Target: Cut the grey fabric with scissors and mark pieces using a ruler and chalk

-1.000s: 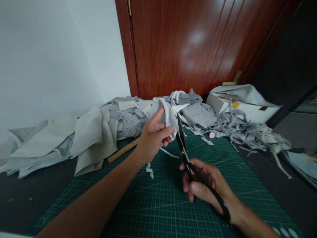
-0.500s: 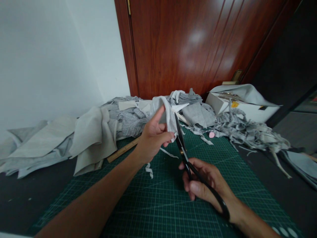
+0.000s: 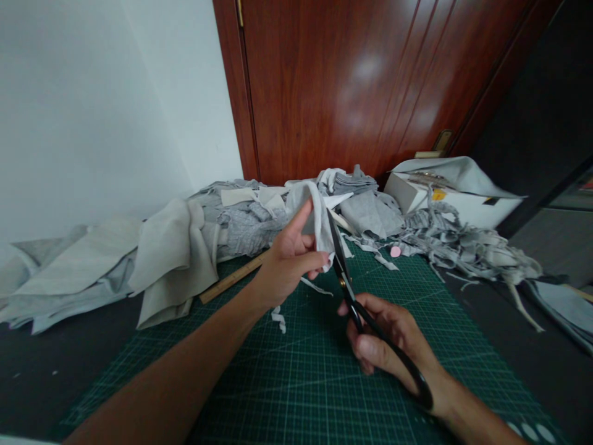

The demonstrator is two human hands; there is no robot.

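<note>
Toward the mat's (image 3: 315, 383) far edge, the left hand (image 3: 291, 258) pinches the cloth (image 3: 322, 225), its long fold running just left of the scissors (image 3: 341, 275), whose handles the right hand (image 3: 389, 340) grasps.

The head-worn camera looks forward and down from above the near side of the green cutting mat (image 3: 296, 383), faces the brown door (image 3: 333, 93) at the far side, and frames the left hand (image 3: 290, 262) and right hand (image 3: 410, 330) centrally at close range.
</note>
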